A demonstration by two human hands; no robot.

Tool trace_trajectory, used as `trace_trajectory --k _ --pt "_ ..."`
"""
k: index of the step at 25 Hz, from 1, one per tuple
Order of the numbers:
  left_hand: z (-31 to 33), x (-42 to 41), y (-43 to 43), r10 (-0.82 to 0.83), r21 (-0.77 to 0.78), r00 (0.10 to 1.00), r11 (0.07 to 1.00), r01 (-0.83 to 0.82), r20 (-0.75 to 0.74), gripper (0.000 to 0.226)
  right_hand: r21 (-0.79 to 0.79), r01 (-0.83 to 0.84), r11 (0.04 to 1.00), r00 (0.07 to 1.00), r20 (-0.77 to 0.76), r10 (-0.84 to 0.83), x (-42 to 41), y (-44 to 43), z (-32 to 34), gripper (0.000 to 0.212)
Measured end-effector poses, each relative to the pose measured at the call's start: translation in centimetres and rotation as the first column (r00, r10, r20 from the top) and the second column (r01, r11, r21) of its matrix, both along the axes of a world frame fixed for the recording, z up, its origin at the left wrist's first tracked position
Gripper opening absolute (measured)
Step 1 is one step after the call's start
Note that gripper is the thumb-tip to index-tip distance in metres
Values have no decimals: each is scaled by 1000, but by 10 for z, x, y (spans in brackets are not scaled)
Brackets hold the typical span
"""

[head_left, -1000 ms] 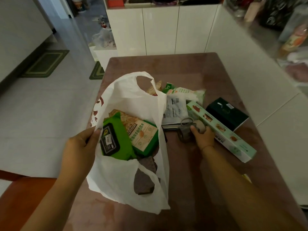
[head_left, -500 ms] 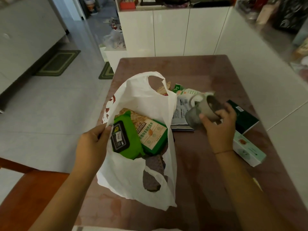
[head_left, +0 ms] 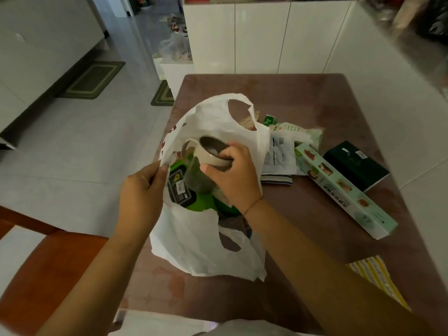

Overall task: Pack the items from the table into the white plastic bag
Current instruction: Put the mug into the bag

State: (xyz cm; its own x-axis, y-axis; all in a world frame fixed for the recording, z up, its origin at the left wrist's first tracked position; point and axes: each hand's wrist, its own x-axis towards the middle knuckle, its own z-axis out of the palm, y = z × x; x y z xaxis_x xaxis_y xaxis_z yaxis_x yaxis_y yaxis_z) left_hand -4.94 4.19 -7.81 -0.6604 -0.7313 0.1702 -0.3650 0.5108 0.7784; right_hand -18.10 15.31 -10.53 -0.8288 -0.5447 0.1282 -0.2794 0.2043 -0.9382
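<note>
Right hand [head_left: 232,175], fingers curled round a beige mug [head_left: 206,155] & grey cup [head_left: 196,180], is bringing them off the worktop [head_left: 303,98] into the mouth of the white plastic bag [head_left: 194,251], w/ left hand [head_left: 143,190] pinching its rim open; cling-film box [head_left: 339,187] is waiting on the worktop.

We're looking at a home kitchen — white cabinets [head_left: 261,37] lining the back, green mats [head_left: 93,78] lying on pale tiles [head_left: 72,146] (cluttered counter [head_left: 412,27] at right), brown table [head_left: 303,98] sitting centre.

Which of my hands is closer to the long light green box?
Right. The right hand, holding a mug over the white bag, lies toward the box; the left hand grips the bag's opposite rim, farther away.
</note>
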Motion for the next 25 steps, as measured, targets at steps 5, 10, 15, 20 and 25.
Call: trace_trajectory --k 5,10,15,20,25 --pt "0 3 -1 51 -25 999 998 -52 -18 31 -21 -232 972 958 169 232 -4 -18 -2 54" --pt "1 3 -5 62 18 997 998 -61 -44 29 -35 -88 995 967 236 94 -6 -42 -10 58" --pt "-1 0 -11 88 65 994 994 -84 -62 29 -116 210 971 970 -102 -222 -34 -38 -23 34" --pt "-2 -2 -11 73 67 995 995 -69 -63 27 28 -147 989 975 -164 149 -15 -34 -48 73" --pt "-1 -3 -13 101 89 993 991 -95 -61 30 257 -61 965 897 -410 166 -22 -39 -53 62"
